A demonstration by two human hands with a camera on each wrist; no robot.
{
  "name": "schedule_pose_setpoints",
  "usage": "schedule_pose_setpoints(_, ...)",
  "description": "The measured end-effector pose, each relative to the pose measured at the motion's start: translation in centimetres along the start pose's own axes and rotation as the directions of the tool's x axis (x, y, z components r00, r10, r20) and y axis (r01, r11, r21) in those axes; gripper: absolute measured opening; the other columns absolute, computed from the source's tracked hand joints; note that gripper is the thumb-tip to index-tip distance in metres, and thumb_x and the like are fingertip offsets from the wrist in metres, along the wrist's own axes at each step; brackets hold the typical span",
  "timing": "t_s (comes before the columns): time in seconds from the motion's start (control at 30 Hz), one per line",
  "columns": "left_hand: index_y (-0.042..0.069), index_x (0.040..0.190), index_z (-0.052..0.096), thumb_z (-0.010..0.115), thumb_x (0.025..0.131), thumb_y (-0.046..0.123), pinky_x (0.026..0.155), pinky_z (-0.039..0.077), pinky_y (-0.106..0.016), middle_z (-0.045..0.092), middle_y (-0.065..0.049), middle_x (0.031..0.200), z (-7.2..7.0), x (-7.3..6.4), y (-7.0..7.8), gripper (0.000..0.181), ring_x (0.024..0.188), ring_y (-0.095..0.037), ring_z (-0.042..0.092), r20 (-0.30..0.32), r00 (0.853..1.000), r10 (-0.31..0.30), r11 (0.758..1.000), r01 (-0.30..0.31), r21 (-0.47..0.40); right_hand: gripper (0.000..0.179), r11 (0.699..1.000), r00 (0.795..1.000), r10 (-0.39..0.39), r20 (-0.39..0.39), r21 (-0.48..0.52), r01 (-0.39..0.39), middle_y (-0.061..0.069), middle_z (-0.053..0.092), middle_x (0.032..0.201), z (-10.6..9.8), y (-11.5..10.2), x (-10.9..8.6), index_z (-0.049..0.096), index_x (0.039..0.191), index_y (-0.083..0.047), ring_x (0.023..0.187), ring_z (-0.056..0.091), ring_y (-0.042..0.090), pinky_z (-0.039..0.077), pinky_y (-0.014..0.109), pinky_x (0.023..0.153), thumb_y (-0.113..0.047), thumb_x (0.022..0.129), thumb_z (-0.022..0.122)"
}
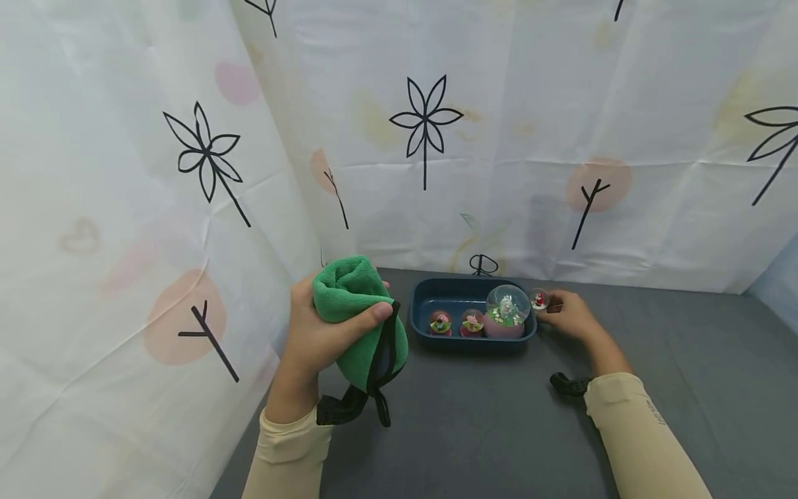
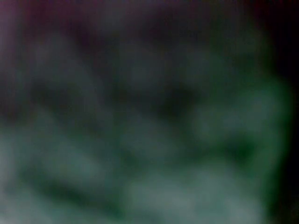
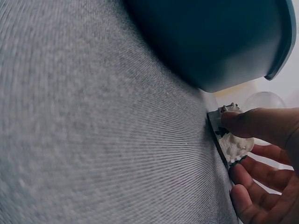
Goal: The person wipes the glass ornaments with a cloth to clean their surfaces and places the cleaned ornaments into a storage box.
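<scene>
My left hand (image 1: 314, 339) grips a bunched green cloth (image 1: 355, 294) with black edging and a hanging loop, held up left of a dark blue tray (image 1: 430, 291). That cloth fills the left wrist view as a dark green blur. Just beyond the tray's right end, my right hand (image 1: 573, 315) pinches a small snow globe (image 1: 539, 299) with a red figure inside. In the right wrist view, thumb and fingers hold its white, bumpy base (image 3: 233, 144) close over the tabletop. Inside the tray sit a large snow globe (image 1: 506, 310) with a pinkish base and two small globes (image 1: 440, 322).
Grey cloth covers the table (image 1: 474, 423). A white curtain (image 1: 499, 138) printed with black flowers and branches hangs behind the tray and along the left side. Black camera mounts (image 1: 567, 384) stick out from both wrists.
</scene>
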State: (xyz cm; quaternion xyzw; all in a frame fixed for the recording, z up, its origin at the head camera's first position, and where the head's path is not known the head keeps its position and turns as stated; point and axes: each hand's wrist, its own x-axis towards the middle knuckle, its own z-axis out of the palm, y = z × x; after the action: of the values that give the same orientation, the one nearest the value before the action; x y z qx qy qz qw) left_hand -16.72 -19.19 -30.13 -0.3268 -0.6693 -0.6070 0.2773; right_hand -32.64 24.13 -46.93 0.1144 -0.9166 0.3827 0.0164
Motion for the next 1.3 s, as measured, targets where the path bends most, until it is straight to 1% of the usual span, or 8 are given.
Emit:
schedule_pose_setpoints(0.17, 0.005, 0.097, 0.076, 0.088, 0.075, -0.006, 0.07, 0.065, -0.037, 0.076, -0.014, 0.085, 0.1, 0.0, -0.1, 0.027, 0.083, -0.028, 0.078, 0.004, 1.0, 0.002, 1.0, -0.002, 0.001, 0.042, 0.999, 1.0, 0.012, -0.016, -0.03, -0.012, 0.037, 0.068, 0.111, -0.1, 0.1, -0.1, 0.061, 0.121, 0.019, 0.104, 0.068, 0.05, 0.06, 0.055, 0.083, -0.011, 0.096, 0.075)
schedule_pose_setpoints(0.33, 0.005, 0.096, 0.076, 0.088, 0.075, -0.007, 0.069, 0.065, -0.037, 0.076, -0.014, 0.084, 0.3, -0.1, -0.4, 0.027, 0.082, -0.028, 0.078, 0.015, 1.0, 0.009, 1.0, -0.009, -0.003, 0.035, 0.998, 0.998, 0.043, -0.049, -0.053, -0.046, 0.035, 0.069, 0.107, 0.0, 0.0, -0.7, 0.064, 0.107, 0.014, 0.101, 0.067, 0.049, 0.059, 0.056, 0.082, -0.017, 0.096, 0.077)
schedule_pose_setpoints(0.53, 0.005, 0.098, 0.076, 0.088, 0.075, -0.006, 0.07, 0.065, -0.036, 0.076, -0.014, 0.086, 0.4, -0.2, -0.6, 0.029, 0.082, -0.027, 0.078, 0.017, 1.0, 0.008, 1.0, -0.009, 0.007, 0.036, 0.992, 0.98, 0.12, -0.161, -0.025, -0.126, 0.038, 0.067, 0.118, -0.4, -0.9, -1.6, 0.061, 0.103, 0.007, 0.109, 0.065, 0.052, 0.057, 0.055, 0.083, -0.025, 0.096, 0.076)
schedule_pose_setpoints(0.7, 0.006, 0.098, 0.076, 0.089, 0.075, -0.005, 0.069, 0.065, -0.036, 0.077, -0.014, 0.087, 0.5, -0.2, -0.7, 0.028, 0.082, -0.027, 0.078, 0.021, 1.0, -0.006, 1.0, 0.005, 0.017, 0.039, 0.992, 0.95, 0.128, -0.286, 0.016, -0.129, 0.035, 0.066, 0.124, -1.2, -2.7, -2.4, 0.061, 0.116, 0.008, 0.11, 0.064, 0.046, 0.053, 0.041, 0.078, -0.025, 0.098, 0.072)
schedule_pose_setpoints(0.8, 0.007, 0.098, 0.076, 0.089, 0.076, -0.004, 0.07, 0.065, -0.037, 0.077, -0.013, 0.087, 0.5, -0.3, -0.7, 0.028, 0.083, -0.027, 0.078, 0.026, 0.999, -0.021, 1.0, 0.02, 0.021, 0.049, 0.993, 0.934, 0.117, -0.339, 0.03, -0.114, 0.034, 0.063, 0.131, -2.1, -4.1, -2.8, 0.058, 0.133, 0.009, 0.107, 0.064, 0.043, 0.049, 0.031, 0.071, -0.027, 0.102, 0.068)
schedule_pose_setpoints(1.03, 0.008, 0.097, 0.077, 0.089, 0.077, -0.004, 0.07, 0.065, -0.038, 0.076, -0.012, 0.086, 0.8, -0.3, -0.8, 0.027, 0.084, -0.027, 0.078, 0.041, 0.999, -0.029, 0.999, 0.028, 0.017, 0.068, 0.992, 0.928, 0.115, -0.355, 0.091, -0.088, 0.032, 0.051, 0.147, -4.1, -7.9, -4.2, 0.038, 0.161, -0.001, 0.117, 0.062, 0.043, 0.048, 0.02, 0.063, -0.037, 0.107, 0.059)
schedule_pose_setpoints(1.23, 0.01, 0.095, 0.076, 0.09, 0.077, -0.003, 0.068, 0.065, -0.039, 0.076, -0.01, 0.086, 1.0, -0.3, -0.9, 0.026, 0.083, -0.027, 0.077, 0.056, 0.998, -0.037, 0.999, 0.036, 0.018, 0.083, 0.993, 0.934, -0.019, -0.356, 0.1, 0.058, 0.029, 0.05, 0.137, -5.1, -10.7, -5.5, 0.015, 0.172, -0.022, 0.125, 0.062, 0.05, 0.047, 0.01, 0.065, -0.027, 0.106, 0.064)
schedule_pose_setpoints(1.3, 0.01, 0.095, 0.077, 0.09, 0.078, -0.002, 0.068, 0.065, -0.039, 0.076, -0.01, 0.086, 1.1, -0.3, -0.9, 0.026, 0.083, -0.027, 0.077, 0.061, 0.997, -0.037, 0.999, 0.036, 0.019, 0.087, 0.988, 0.928, -0.07, -0.365, 0.106, 0.117, 0.025, 0.052, 0.133, -5.3, -11.6, -5.9, 0.018, 0.172, -0.024, 0.119, 0.07, 0.032, 0.048, 0.007, 0.068, -0.021, 0.102, 0.069)
